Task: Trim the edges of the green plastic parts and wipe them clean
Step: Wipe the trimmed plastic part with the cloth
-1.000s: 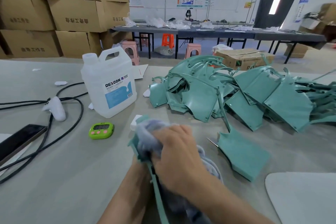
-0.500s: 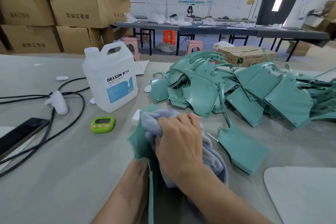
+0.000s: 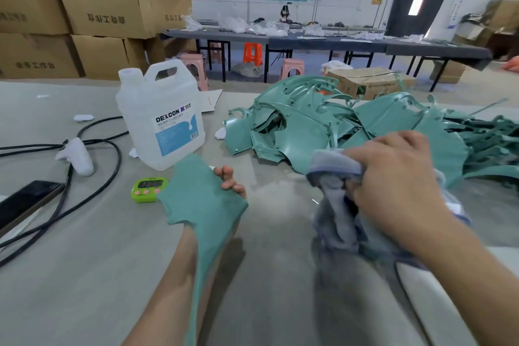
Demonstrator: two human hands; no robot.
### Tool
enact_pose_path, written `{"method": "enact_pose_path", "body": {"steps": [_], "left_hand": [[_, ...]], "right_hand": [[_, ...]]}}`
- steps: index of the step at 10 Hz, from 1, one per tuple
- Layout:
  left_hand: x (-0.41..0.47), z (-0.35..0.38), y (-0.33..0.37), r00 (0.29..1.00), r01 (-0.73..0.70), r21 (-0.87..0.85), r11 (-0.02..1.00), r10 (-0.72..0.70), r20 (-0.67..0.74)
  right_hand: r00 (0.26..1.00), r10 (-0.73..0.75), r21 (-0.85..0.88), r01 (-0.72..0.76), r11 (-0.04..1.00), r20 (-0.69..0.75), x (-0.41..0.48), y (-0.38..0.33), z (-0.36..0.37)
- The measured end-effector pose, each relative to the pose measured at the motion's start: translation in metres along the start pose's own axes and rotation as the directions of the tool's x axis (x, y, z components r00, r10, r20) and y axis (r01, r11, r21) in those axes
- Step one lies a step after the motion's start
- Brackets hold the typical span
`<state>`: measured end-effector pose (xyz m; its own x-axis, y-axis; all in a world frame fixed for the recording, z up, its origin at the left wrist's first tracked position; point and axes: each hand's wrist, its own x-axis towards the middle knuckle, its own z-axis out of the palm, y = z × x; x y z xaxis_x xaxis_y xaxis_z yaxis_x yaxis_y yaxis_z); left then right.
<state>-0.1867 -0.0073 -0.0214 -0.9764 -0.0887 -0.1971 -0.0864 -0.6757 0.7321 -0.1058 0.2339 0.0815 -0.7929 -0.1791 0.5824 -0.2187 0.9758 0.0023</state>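
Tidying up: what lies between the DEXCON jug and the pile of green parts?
One small white scrap, between jug and pile, in the head view.

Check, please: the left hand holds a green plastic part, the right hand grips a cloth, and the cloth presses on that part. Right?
One thing is wrong. The head view shows the cloth apart from the green plastic part, to its right, not touching it. The left hand holds the part and the right hand grips the cloth.
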Motion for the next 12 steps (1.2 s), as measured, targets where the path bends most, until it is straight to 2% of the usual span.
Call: {"method": "enact_pose_path", "body": {"steps": [1, 2, 3, 4, 5, 6, 7, 8, 9, 10, 11, 12], "left_hand": [[-0.006, 0.003, 0.008, 1.000, -0.009, 0.026, 1.000, 0.010, -0.023], [-0.014, 0.005, 0.007, 0.991, -0.068, 0.006, 0.998, 0.069, -0.115], [-0.019, 0.001, -0.008, 0.946, -0.152, 0.164, 0.975, 0.191, -0.262], [-0.018, -0.004, -0.015, 0.860, -0.297, 0.400, 0.867, 0.424, -0.282], [-0.019, -0.005, -0.016, 0.729, -0.384, 0.608, 0.695, 0.632, -0.262], [-0.024, -0.002, -0.016, 0.650, -0.357, 0.723, 0.591, 0.713, -0.262], [-0.026, 0.000, -0.016, 0.633, -0.304, 0.751, 0.586, 0.713, -0.300], [-0.029, 0.004, -0.017, 0.666, -0.279, 0.751, 0.598, 0.684, -0.298], [-0.032, 0.007, -0.021, 0.800, -0.247, 0.790, 0.562, 0.578, -0.161], [-0.035, 0.010, -0.028, 0.826, -0.295, 0.864, 0.408, 0.564, 0.016], [-0.027, 0.001, -0.028, 0.768, -0.315, 0.887, 0.338, 0.639, 0.029], [-0.015, -0.014, -0.024, 0.776, -0.396, 0.843, 0.363, 0.623, 0.096]], "right_hand": [[0.984, 0.145, -0.143, -0.130, 0.981, 0.101, 0.013, 0.033, -0.002], [0.958, 0.201, 0.206, -0.243, 0.948, 0.207, 0.004, 0.022, 0.004], [0.908, 0.103, 0.693, -0.379, 0.613, 0.405, -0.009, -0.007, 0.010], [0.707, -0.160, 0.632, -0.478, 0.609, 0.689, -0.016, -0.030, 0.022], [0.696, -0.101, 0.455, -0.345, 0.821, 0.711, -0.026, -0.051, 0.045], [0.767, -0.047, 0.406, -0.285, 0.868, 0.640, -0.036, -0.070, 0.058], [0.828, 0.026, 0.449, -0.330, 0.830, 0.560, -0.045, -0.083, 0.067], [0.865, 0.050, 0.483, -0.327, 0.812, 0.500, -0.056, -0.097, 0.075], [0.913, 0.079, 0.488, -0.285, 0.825, 0.400, -0.062, -0.100, 0.084], [0.951, 0.118, 0.518, -0.258, 0.816, 0.287, -0.059, -0.086, 0.087], [0.957, 0.106, 0.514, -0.236, 0.825, 0.269, -0.060, -0.070, 0.090], [0.959, 0.121, 0.429, -0.226, 0.875, 0.257, -0.063, -0.058, 0.091]]}}
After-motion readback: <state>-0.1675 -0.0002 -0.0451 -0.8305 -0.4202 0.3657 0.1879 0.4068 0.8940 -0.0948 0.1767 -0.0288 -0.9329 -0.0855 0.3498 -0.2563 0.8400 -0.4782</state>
